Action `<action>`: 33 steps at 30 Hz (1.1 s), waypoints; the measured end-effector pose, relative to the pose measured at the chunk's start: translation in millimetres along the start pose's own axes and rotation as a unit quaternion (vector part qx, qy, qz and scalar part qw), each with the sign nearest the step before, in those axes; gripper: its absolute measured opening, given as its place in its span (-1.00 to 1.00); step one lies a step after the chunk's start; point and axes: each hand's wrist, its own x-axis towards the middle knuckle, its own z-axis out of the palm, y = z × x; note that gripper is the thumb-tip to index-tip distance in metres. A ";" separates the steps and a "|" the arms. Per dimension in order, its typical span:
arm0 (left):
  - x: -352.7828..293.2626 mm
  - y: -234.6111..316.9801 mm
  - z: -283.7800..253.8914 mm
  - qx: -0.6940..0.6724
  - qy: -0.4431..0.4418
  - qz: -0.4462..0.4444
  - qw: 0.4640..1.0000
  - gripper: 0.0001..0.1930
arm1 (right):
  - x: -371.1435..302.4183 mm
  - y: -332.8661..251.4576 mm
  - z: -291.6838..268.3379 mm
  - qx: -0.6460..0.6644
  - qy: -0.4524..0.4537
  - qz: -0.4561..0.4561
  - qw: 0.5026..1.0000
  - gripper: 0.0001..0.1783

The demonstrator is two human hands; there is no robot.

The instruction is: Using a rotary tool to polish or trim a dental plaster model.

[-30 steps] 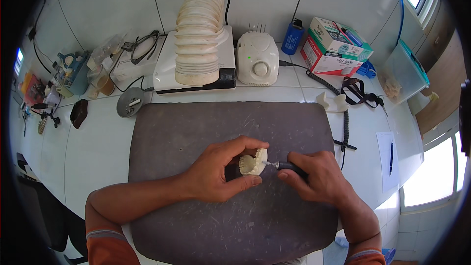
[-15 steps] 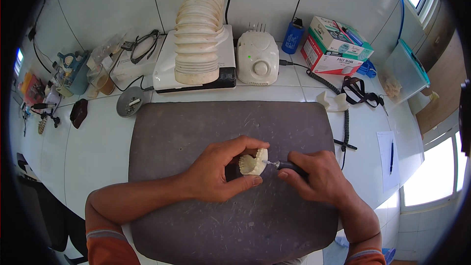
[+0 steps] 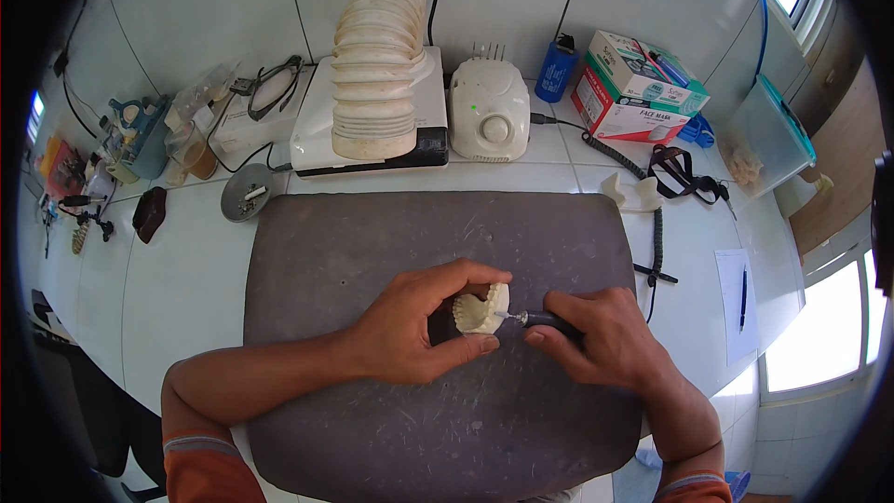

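Observation:
My left hand [image 3: 424, 324] grips a cream-coloured dental model [image 3: 482, 311] between the forefinger along its top and the thumb beneath. A curved row of teeth shows on the model's left side. My right hand [image 3: 601, 333] is closed around a dark rotary handpiece [image 3: 549, 320]. Its thin metal bur points left, with the tip at the model's right face; whether it touches cannot be told. Both hands are over a brown, scratched mat [image 3: 372, 438].
Behind the mat stand a white unit with a ribbed hose [image 3: 377, 65] and a cream control box [image 3: 489, 112] with a green light. A grey dish [image 3: 248, 194] sits at the back left. Stacked boxes [image 3: 638, 88], a coiled cord [image 3: 657, 247] and paper with a pen [image 3: 738, 303] lie right.
The handpiece and my right hand have shifted very slightly, the bur tip now a little lower on the model's right face. My left hand and the model stay almost still.

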 end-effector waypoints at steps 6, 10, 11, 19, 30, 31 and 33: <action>-0.1 0.2 0.3 -0.004 0.004 -0.001 1.000 -0.37 | -0.2 -1.2 -1.3 -0.010 -0.010 0.003 1.000 -0.48; 0.2 1.1 -0.4 0.009 0.001 0.000 1.000 -0.37 | -0.6 -1.1 -1.1 -0.010 -0.008 0.005 1.000 -0.47; 0.3 1.2 -0.5 0.008 0.002 -0.001 1.000 -0.37 | -1.0 -1.2 -0.5 -0.011 -0.005 0.000 1.000 -0.46; 0.6 -0.2 0.9 -0.006 0.009 0.004 1.000 -0.36 | -0.5 0.0 0.7 -0.010 0.000 -0.003 1.000 -0.47; -0.3 -0.3 -0.2 0.015 0.002 0.006 1.000 -0.34 | 0.5 0.4 -0.4 0.005 0.015 0.004 1.000 -0.48; -0.1 -0.5 0.0 0.014 0.003 0.008 1.000 -0.34 | 0.3 0.7 -1.0 0.004 0.014 0.015 1.000 -0.48; -0.3 -0.5 0.3 0.012 0.003 0.008 1.000 -0.34 | 0.0 0.6 -0.8 0.001 0.012 0.016 1.000 -0.48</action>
